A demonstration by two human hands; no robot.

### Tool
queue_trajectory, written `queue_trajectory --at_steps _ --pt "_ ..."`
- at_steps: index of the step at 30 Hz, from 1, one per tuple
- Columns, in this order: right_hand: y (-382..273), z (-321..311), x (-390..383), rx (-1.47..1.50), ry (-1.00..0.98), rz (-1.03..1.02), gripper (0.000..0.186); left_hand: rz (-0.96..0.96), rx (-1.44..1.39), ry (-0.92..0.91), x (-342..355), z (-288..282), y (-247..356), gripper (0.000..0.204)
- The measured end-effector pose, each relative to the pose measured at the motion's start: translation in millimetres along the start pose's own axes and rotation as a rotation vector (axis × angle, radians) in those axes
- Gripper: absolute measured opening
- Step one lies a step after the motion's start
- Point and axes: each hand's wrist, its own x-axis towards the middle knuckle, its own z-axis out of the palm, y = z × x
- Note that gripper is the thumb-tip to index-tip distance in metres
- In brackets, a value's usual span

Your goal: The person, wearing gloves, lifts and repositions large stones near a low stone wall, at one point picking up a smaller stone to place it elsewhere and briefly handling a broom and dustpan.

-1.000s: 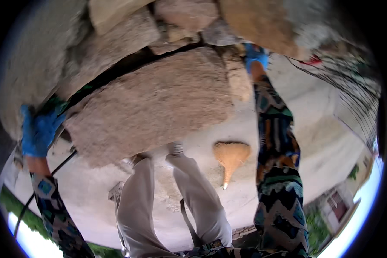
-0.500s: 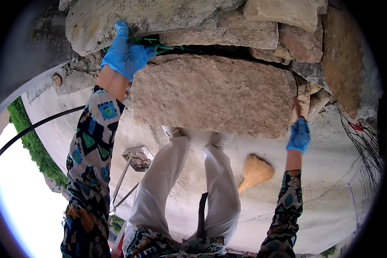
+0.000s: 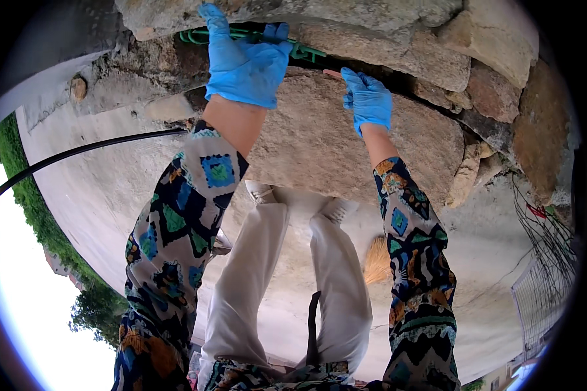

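A long rough pinkish stone slab [image 3: 378, 166] lies below a dark crevice with stacked stones above. My left hand [image 3: 244, 72], in a blue glove, is at the crevice, thumb and fingers apart, by green strands [image 3: 310, 52] in the gap and the upper stone [image 3: 365, 45]. My right hand [image 3: 366, 101], also gloved, is closed on a thin reddish stick [image 3: 332, 73], held at the gap over the slab's upper edge.
My legs [image 3: 241, 280] stand below the slab. A straw broom [image 3: 375, 264] lies on the pale concrete. A black hose [image 3: 78, 146] arcs on the left. Tangled dark wires [image 3: 541, 241] and a wire mesh [image 3: 535, 306] are at the right, greenery [image 3: 59, 221] at far left.
My right hand has moved from the slab's right end leftward and up to the crevice with the reddish stick. My left hand has moved right along the gap. The view has swung round.
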Motion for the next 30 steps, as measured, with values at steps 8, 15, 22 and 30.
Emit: queue_trajectory --at_steps 8,15,22,30 --pt "7.6 22.1 28.0 -0.598 -0.123 -0.232 0.036 -0.174 -0.04 -0.118 -7.0 -0.9 8.1 0.046" --pt "8.4 44.2 38.1 -1.428 -0.24 -0.525 0.051 -0.147 -0.022 -0.126 -6.4 -11.4 6.3 0.043" --pt "24.0 3.6 21.0 -1.01 -0.095 -0.589 0.03 -0.285 -0.037 -0.406 -15.6 -9.0 18.9 0.036" --pt "18.5 17.2 12.8 -0.594 -0.268 -0.571 0.015 -0.003 0.047 -0.323 2.3 -28.0 9.8 0.026"
